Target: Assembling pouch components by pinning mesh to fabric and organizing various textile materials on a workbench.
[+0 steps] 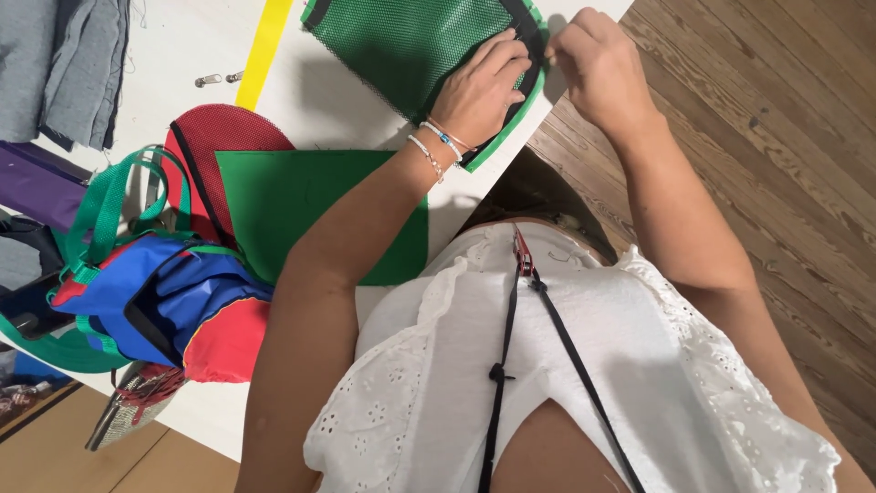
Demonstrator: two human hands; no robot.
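— On the desk's (310,91) left side, what lies there?
— Grey cloth (68,64); a blue and red bag (164,306) with green straps; then a flat green sheet (292,205).
— And further right?
— Green mesh panel (411,46) at the desk's far edge; left hand (479,91) pressed flat on it, fingers spread; right hand (598,64) beside it, fingers pinched closed at the panel's trim, holding what I cannot tell.

There is just one camera, worn on the person's head; it looks straight down. It sits close above the white table (319,91); no second view.
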